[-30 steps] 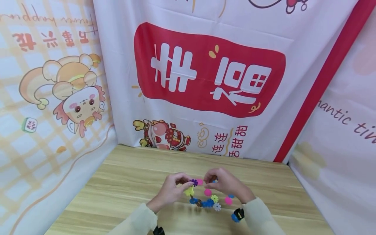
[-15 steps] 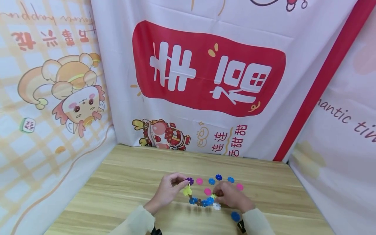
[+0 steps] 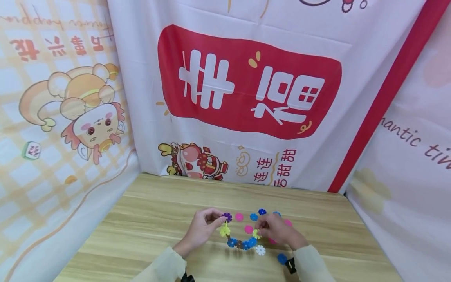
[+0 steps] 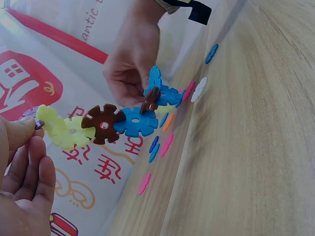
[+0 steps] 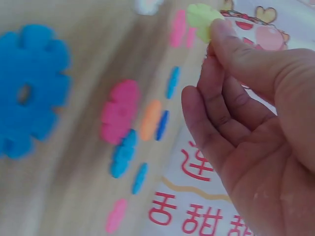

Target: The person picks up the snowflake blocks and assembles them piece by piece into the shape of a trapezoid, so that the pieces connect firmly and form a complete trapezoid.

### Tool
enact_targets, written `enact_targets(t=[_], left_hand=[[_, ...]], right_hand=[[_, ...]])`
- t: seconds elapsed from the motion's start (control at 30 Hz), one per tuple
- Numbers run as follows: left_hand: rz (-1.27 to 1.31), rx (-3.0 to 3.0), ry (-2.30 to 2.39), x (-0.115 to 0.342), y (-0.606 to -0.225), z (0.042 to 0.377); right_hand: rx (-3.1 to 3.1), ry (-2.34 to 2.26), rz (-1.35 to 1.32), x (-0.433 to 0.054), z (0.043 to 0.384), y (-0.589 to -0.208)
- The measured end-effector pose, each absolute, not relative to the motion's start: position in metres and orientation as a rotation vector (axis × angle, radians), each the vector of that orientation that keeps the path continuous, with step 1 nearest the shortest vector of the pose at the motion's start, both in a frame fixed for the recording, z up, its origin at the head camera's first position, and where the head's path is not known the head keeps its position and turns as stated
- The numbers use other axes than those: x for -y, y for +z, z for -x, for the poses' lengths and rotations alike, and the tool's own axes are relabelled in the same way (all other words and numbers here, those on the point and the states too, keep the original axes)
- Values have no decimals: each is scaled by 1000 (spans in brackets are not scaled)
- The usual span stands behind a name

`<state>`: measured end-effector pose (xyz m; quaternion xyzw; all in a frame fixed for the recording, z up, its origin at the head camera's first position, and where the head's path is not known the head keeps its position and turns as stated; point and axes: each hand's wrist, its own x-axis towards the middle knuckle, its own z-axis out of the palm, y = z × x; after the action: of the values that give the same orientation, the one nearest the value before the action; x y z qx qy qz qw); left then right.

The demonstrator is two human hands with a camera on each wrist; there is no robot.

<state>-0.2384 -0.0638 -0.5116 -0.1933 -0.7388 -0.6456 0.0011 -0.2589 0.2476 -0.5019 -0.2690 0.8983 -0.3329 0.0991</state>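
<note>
The left hand point(image 3: 202, 229) pinches a purple flower piece point(image 3: 227, 216) at 1 end of a bendy flower chain point(image 3: 245, 245). The chain hangs over the table point(image 3: 158, 219) between the hands like a wide U, its long way going left to right. The right hand point(image 3: 277, 231) pinches a yellow-green flower piece point(image 3: 256, 234) at the chain's blue end, so that hand is nearer there (I can't tell if those 2 are joined). Big white writing on the red patch point(image 3: 244, 88) says 幸福, turned sideways. The right cloth point(image 3: 401, 156) shows "antic ti". I see no brand names.
</note>
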Motion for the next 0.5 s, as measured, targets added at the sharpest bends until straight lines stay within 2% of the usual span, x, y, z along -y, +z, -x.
enact_targets(t=[0.5], left_hand=[[652, 2322, -2057, 57, -513, 239]], right_hand=[[-2784, -1122, 1005, -228, 260, -445]])
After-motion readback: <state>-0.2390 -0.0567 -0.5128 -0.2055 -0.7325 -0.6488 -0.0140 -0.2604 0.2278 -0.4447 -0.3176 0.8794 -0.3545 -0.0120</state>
